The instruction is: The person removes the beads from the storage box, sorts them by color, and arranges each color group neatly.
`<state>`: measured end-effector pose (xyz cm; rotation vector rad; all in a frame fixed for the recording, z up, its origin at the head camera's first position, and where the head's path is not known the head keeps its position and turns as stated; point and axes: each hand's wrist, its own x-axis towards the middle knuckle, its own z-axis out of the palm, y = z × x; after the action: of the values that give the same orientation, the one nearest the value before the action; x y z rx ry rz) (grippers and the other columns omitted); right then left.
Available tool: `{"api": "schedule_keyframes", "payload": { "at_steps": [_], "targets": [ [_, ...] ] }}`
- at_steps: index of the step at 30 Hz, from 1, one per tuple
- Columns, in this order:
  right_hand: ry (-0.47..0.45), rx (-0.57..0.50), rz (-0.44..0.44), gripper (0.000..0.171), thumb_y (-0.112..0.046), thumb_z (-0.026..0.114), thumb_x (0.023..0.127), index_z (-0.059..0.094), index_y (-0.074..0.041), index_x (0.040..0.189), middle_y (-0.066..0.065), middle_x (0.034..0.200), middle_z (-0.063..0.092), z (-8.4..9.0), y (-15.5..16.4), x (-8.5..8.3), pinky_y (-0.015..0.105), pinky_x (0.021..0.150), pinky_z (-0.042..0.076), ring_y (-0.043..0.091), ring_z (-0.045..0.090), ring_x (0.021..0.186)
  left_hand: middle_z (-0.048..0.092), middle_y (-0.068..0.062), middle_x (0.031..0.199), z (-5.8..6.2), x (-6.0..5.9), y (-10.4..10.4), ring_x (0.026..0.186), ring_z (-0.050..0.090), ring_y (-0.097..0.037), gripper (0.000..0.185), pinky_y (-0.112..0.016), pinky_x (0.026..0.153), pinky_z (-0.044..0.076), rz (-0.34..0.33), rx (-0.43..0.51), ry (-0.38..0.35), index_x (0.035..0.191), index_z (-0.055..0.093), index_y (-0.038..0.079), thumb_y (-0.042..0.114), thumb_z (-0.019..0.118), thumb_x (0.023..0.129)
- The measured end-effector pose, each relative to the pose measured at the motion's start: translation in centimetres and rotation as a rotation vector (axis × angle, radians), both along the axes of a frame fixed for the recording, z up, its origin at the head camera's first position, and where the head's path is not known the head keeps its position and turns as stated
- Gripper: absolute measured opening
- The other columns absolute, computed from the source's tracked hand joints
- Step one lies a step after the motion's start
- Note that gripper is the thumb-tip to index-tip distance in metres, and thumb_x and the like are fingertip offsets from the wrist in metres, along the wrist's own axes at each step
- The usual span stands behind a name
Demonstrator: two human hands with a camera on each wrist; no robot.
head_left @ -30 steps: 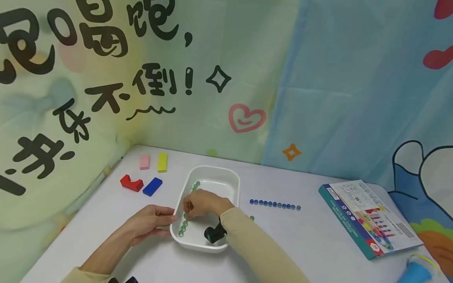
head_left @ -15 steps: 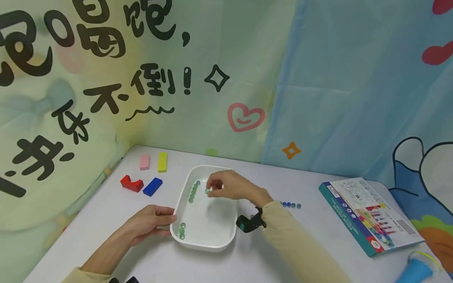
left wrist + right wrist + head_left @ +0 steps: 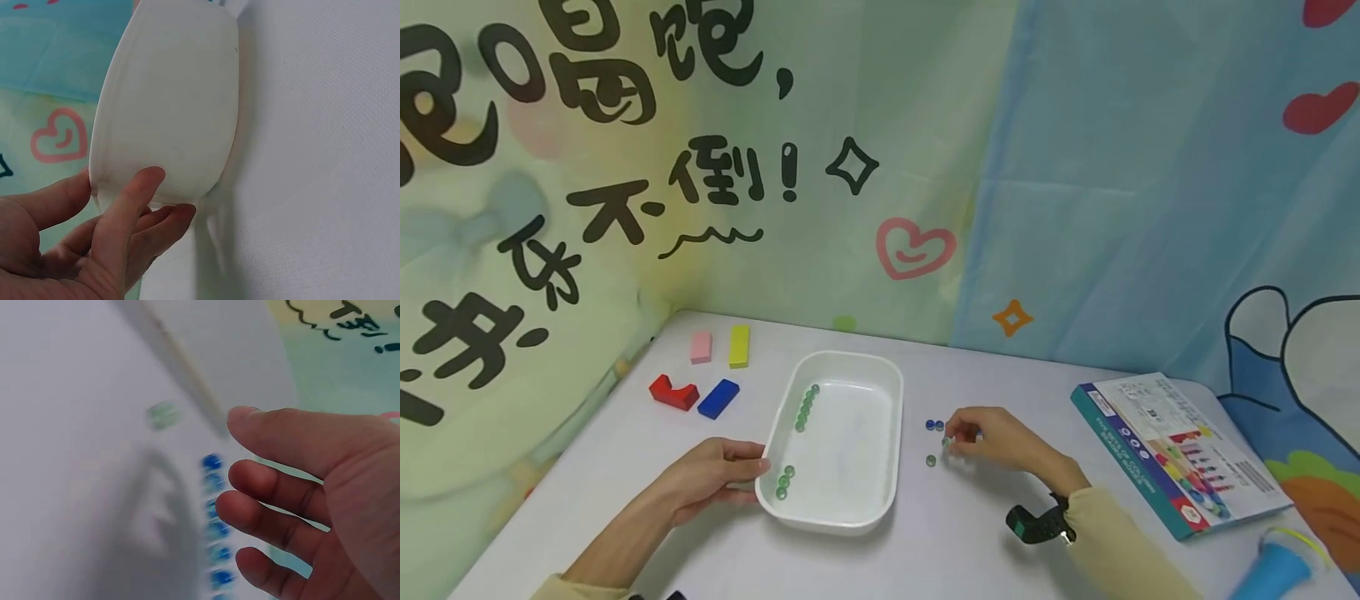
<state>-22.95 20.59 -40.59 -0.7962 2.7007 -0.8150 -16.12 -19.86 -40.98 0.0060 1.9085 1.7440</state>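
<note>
My left hand (image 3: 718, 475) grips the near left side of a white tray (image 3: 891, 467), its fingertips against the rim and outer wall in the left wrist view. Inside the tray, a line of several green marbles (image 3: 805, 408) lies along the left wall, with a group of 3 green marbles (image 3: 784, 481) nearer the front. To the tray's right, my right hand (image 3: 992, 437) pinches a pale green marble (image 3: 946, 442) at its fingertips. One green marble (image 3: 931, 460) lies on the table beside it. A row of blue marbles (image 3: 215, 528) runs by the fingers, mostly hidden in the head view.
Left of the tray lie a pink block (image 3: 701, 347), a yellow block (image 3: 740, 347), a red notched block (image 3: 673, 392) and a blue block (image 3: 718, 398). A boxed set (image 3: 1183, 454) lies on the right, near a blue cup (image 3: 1273, 571).
My right hand has moved out of the tray and right, to beside the row of blue marbles, with a green marble in its fingertips. The left hand keeps its hold on the tray.
</note>
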Motion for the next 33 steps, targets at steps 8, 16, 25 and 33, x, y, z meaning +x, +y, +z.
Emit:
{"api": "schedule_keyframes", "payload": {
  "at_steps": [8, 16, 25, 33],
  "targets": [
    [-0.033, -0.028, -0.035, 0.013, -0.018, 0.075, 0.084, 0.065, -0.013, 0.091, -0.008, 0.074, 0.054, -3.2, 0.0, 0.8, 0.017, 0.058, 0.042, 0.002, 0.047, 0.069, 0.061, -0.025, 0.126, -0.1, 0.1, 0.0, 0.103, 0.068, -0.021, 0.06, -0.037, 0.084, 0.06, 0.002, 0.027, 0.004, 0.136, 0.042, -0.017, 0.016, 0.067, 0.092],
    [0.016, -0.006, -0.03, 0.013, -0.016, 0.076, 0.082, 0.065, -0.013, 0.089, -0.009, 0.074, 0.052, -3.6, -0.1, 0.9, 0.017, 0.058, 0.041, 0.002, 0.044, 0.068, 0.063, -0.023, 0.124, -0.1, 0.1, -0.1, 0.103, 0.068, -0.02, 0.06, -0.035, 0.084, 0.06, -0.011, 0.044, 0.013, 0.136, 0.042, -0.017, 0.017, 0.066, 0.092],
    [0.052, 0.006, -0.053, 0.014, -0.017, 0.077, 0.081, 0.065, -0.015, 0.088, -0.009, 0.074, 0.051, -4.0, -0.1, 1.2, 0.017, 0.06, 0.039, 0.003, 0.044, 0.069, 0.063, -0.023, 0.125, -0.1, 0.0, 0.0, 0.103, 0.068, -0.02, 0.06, -0.035, 0.084, 0.06, -0.009, 0.028, 0.002, 0.137, 0.044, -0.014, 0.018, 0.067, 0.092],
    [0.054, 0.006, -0.045, 0.014, -0.018, 0.075, 0.082, 0.064, -0.015, 0.09, -0.009, 0.075, 0.05, -4.0, -0.2, 1.2, 0.016, 0.057, 0.039, 0.001, 0.042, 0.067, 0.063, -0.022, 0.125, 0.0, 0.0, -0.1, 0.102, 0.068, -0.02, 0.06, -0.035, 0.084, 0.06, -0.009, 0.024, 0.003, 0.136, 0.044, -0.013, 0.018, 0.067, 0.091]
  ]
}}
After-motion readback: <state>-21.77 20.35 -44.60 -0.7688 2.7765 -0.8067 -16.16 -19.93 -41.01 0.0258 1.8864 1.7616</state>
